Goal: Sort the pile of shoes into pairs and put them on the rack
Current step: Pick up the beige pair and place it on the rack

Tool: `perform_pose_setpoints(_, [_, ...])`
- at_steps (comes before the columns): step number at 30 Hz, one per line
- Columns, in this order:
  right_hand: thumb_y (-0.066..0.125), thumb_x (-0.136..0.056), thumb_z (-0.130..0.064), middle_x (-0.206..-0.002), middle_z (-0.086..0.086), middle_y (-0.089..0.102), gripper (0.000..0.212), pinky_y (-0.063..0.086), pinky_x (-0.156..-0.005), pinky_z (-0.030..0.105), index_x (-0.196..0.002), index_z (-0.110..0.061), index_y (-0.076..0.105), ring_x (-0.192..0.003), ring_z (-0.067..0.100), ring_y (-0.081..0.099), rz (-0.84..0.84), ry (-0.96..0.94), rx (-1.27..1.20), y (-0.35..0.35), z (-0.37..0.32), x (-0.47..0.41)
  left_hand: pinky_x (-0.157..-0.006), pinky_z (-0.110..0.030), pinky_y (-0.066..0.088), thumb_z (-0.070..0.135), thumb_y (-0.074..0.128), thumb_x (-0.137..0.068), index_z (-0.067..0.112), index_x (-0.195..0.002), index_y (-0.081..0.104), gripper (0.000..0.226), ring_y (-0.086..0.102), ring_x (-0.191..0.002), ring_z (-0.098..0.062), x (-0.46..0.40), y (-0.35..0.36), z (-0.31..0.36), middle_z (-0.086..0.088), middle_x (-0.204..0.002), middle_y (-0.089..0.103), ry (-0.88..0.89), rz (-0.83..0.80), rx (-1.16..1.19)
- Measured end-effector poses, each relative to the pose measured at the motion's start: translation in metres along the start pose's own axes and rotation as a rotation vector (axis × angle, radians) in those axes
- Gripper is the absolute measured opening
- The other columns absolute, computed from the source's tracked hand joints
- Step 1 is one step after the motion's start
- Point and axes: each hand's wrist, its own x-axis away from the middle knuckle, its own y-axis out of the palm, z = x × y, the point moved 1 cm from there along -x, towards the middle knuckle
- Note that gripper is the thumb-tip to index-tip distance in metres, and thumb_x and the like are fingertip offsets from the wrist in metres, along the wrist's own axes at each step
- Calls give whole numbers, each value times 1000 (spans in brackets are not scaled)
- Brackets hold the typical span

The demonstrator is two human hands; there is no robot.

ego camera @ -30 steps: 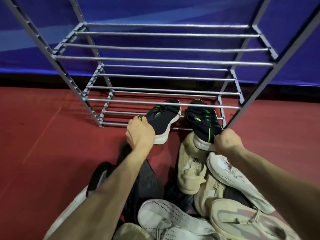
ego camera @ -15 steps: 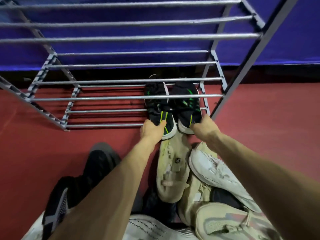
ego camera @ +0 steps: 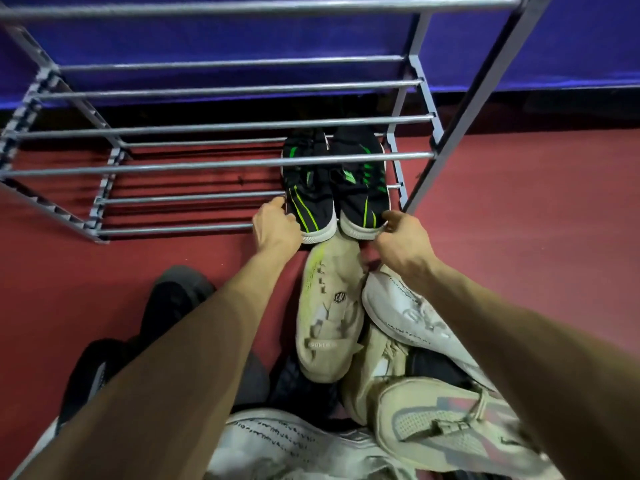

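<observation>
Two black shoes with green stripes stand side by side on the bottom tier of the grey metal rack [ego camera: 221,164], at its right end, heels toward me. My left hand [ego camera: 275,226] grips the heel of the left black shoe [ego camera: 308,199]. My right hand [ego camera: 401,237] pinches the heel of the right black shoe [ego camera: 360,192]. Below the hands lies the pile: a cream shoe [ego camera: 329,317] sole up, a white shoe [ego camera: 408,317], a beige shoe [ego camera: 436,424], another white shoe [ego camera: 277,448] and a black shoe [ego camera: 173,306].
The rack's upper tiers of metal bars hang over the black shoes. Its right post [ego camera: 460,129] stands just right of my right hand. A blue wall [ego camera: 242,39] is behind the rack. Red floor [ego camera: 519,220] stretches to both sides.
Both black shoes went from tilted at the rack's front to flat and side by side on the bottom tier. My hands followed and stay at their heels.
</observation>
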Motion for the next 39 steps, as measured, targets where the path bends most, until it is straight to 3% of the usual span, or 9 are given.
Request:
perform_pose_setpoints(2, [51, -81, 8, -99, 2, 70, 55, 46, -44, 7, -133, -8, 51, -65, 4, 61, -2, -29, 0, -8, 6, 0, -89, -40, 52, 9, 51, -87, 7, -117, 62, 32, 66, -98, -35, 9, -3, -6, -18, -101, 71, -30, -21, 60])
perform_pose_setpoints(7, [50, -85, 1, -116, 12, 69, 36, 54, -94, 33, -119, -5, 63, -100, 26, 68, 49, -18, 231, -31, 26, 15, -77, -40, 55, 19, 50, -86, -4, -96, 64, 29, 66, -91, -39, 51, -13, -14, -24, -96, 71, -113, -213, -161])
perform_pose_setpoints(10, [46, -88, -7, -119, 20, 66, 36, 52, -95, 37, -119, 0, 63, -107, 36, 63, -3, 36, 539, -38, 37, 34, -51, -30, 51, 33, 56, -90, 3, -97, 63, 32, 63, -75, -28, 84, -15, -24, -13, -86, 64, -235, -592, -237])
perform_pose_setpoints(12, [44, -85, -7, -123, 21, 62, 42, 52, -92, 38, -124, 0, 58, -109, 38, 61, -54, 86, 648, -40, 41, 47, -47, -27, 48, 31, 59, -90, 6, -93, 61, 25, 60, -70, -22, 95, -14, -34, -10, -85, 62, -201, -686, -280])
perform_pose_setpoints(19, [43, -95, -17, -124, 19, 61, 35, 45, -93, 38, -123, -3, 60, -116, 35, 56, -114, -2, 693, -29, 41, 78, -47, -27, 51, 14, 62, -81, 7, -65, 60, 18, 60, -49, -24, 122, -47, -28, -4, -59, 61, -15, -637, -381])
perform_pose_setpoints(24, [47, -94, -12, -109, 18, 64, 30, 49, -71, 19, -114, 5, 60, -109, 34, 60, -173, 9, 671, -24, 52, 92, -55, -25, 50, 9, 48, -83, 3, -76, 63, 17, 72, -61, -29, 145, -69, -34, -15, -70, 73, 73, -645, -531])
perform_pose_setpoints(28, [36, -97, -16, -125, 23, 58, 36, 45, -93, 41, -119, 5, 56, -115, 38, 57, -148, -9, 816, -9, 53, 106, -57, -27, 53, 11, 51, -83, -1, -82, 65, 19, 65, -50, -25, 149, -86, -36, -16, -68, 71, 69, -583, -456])
perform_pose_setpoints(33, [36, -92, -22, -111, 18, 63, 36, 40, -79, 39, -108, -4, 63, -102, 34, 58, -29, -152, 911, 5, 53, 98, -68, -37, 60, 9, 46, -85, 1, -83, 64, 19, 72, -72, -34, 153, -88, -52, -20, -84, 72, 97, -517, -472])
perform_pose_setpoints(39, [38, -88, -45, -123, 9, 58, 50, 34, -99, 47, -122, -13, 57, -115, 29, 52, -120, -20, 1020, 21, 49, 83, -67, -32, 42, 20, 47, -89, 3, -89, 61, 22, 53, -80, -33, 153, -85, -65, -22, -106, 67, 149, -522, -565])
